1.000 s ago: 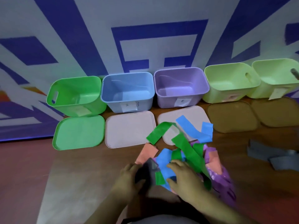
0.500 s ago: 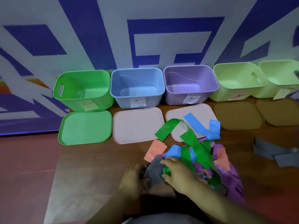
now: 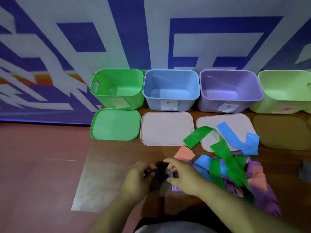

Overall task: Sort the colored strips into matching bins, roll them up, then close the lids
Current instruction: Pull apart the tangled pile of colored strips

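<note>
A dark grey strip (image 3: 160, 174) is bunched between my two hands just left of the pile. My left hand (image 3: 137, 179) grips its left side and my right hand (image 3: 183, 176) pinches its right side. The pile of strips (image 3: 232, 170) holds green, blue, purple and salmon pieces; one long green strip (image 3: 197, 136) and a blue strip (image 3: 235, 140) lie over a lid. Open bins stand along the wall: green bin (image 3: 117, 89), blue bin (image 3: 170, 89), purple bin (image 3: 229, 90), light green bin (image 3: 286, 91).
Lids lie in front of the bins: a green lid (image 3: 115, 125), a pale lid (image 3: 166, 128), another pale lid (image 3: 210, 121) and a brown lid (image 3: 282, 132). Grey strips (image 3: 304, 172) show at the right edge. The wooden table's left edge (image 3: 87, 157) borders a reddish floor.
Both hands have pulled the grey strip out of the pile and leftward, bunching it smaller between them. The camera has swung left, so the far-right bin has left the view.
</note>
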A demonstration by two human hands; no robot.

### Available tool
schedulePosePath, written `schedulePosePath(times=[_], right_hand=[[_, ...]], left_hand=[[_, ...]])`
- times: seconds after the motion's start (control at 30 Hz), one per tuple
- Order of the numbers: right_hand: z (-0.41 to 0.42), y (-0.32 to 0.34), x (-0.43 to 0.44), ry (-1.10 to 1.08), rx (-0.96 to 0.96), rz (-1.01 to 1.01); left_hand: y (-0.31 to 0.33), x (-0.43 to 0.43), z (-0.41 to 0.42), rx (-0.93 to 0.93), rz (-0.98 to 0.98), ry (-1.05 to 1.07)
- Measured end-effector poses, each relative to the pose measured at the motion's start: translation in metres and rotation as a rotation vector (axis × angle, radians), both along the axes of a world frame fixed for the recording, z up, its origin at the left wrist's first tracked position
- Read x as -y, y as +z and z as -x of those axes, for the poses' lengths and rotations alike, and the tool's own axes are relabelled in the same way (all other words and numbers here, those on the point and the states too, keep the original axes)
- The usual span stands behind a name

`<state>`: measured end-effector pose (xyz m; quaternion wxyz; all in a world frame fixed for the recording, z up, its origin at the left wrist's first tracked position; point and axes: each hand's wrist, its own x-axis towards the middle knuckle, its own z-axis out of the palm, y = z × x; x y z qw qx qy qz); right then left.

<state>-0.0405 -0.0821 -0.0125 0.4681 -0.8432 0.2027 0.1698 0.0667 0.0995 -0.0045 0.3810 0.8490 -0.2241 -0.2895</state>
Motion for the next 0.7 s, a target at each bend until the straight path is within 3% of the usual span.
schedulePosePath(times=[0.2, 0.5, 0.7], right_hand=[[-0.022, 0.017, -0.016, 0.022, 0.118, -0.026], [-0.043, 0.048, -0.025, 0.018, 0.182, -0.053], [-0.014, 0.064, 0.007, -0.213, 0.213, -0.185]], left_hand=[[0.042, -0.008, -0.016, -0.093, 0.161, 0.15], [0.083, -0.006, -0.026, -0.069, 0.34, 0.116], [0.085, 0.022, -0.025, -0.125, 0.377, 0.13]])
